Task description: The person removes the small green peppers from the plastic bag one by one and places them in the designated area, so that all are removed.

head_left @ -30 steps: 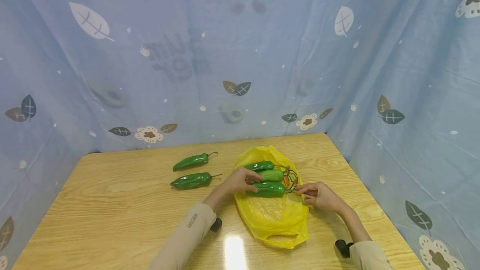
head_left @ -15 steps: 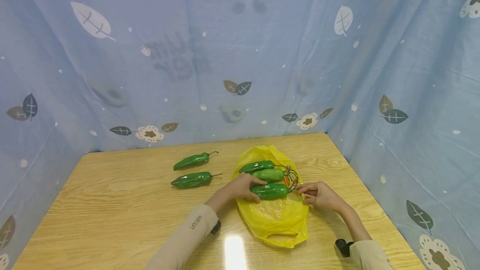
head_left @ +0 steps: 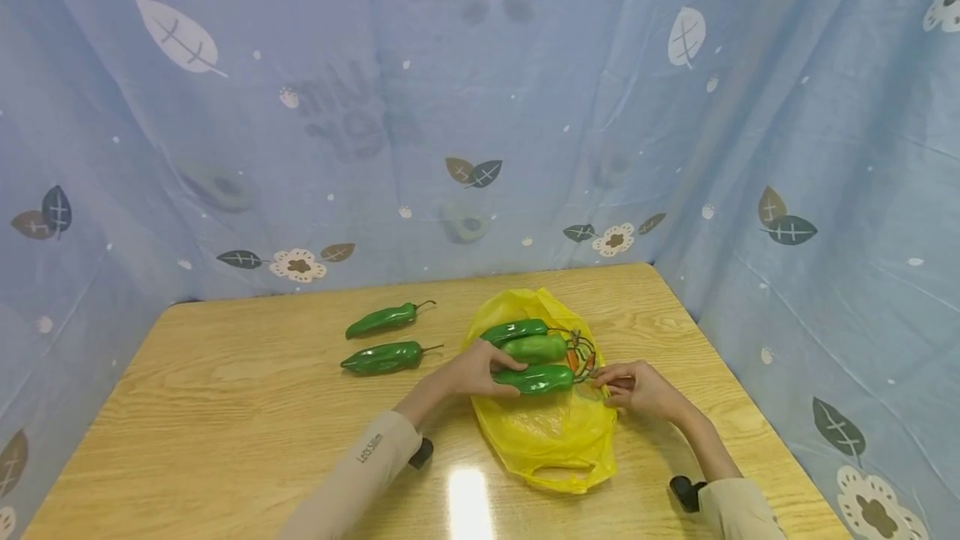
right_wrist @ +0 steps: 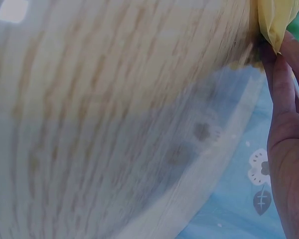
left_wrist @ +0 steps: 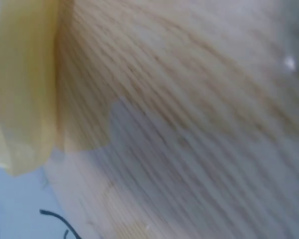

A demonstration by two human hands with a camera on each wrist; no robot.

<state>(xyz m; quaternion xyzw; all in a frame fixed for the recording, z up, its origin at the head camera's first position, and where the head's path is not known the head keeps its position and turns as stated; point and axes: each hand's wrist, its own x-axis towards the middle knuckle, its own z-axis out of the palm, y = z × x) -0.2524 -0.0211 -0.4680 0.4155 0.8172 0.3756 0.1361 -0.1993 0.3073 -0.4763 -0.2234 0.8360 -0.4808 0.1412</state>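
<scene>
Three green peppers lie on a yellow plastic bag, their stems to the right. My left hand grips the tip end of the nearest green pepper, thumb in front and fingers behind. Just beyond it lie a paler green pepper and a darker green pepper. At the bag's right edge, my right hand pinches the plastic between thumb and fingers. The right wrist view shows those fingers on the yellow plastic. In the left wrist view my left hand is out of sight.
Two more green peppers, one farther back and one nearer, lie on the wooden table left of the bag. Small orange and green pieces show among the stems. A blue patterned cloth hangs around the table.
My left hand first settled lower around the nearest pepper, then shifted slightly left with it. The right hand has stayed at the bag's edge.
</scene>
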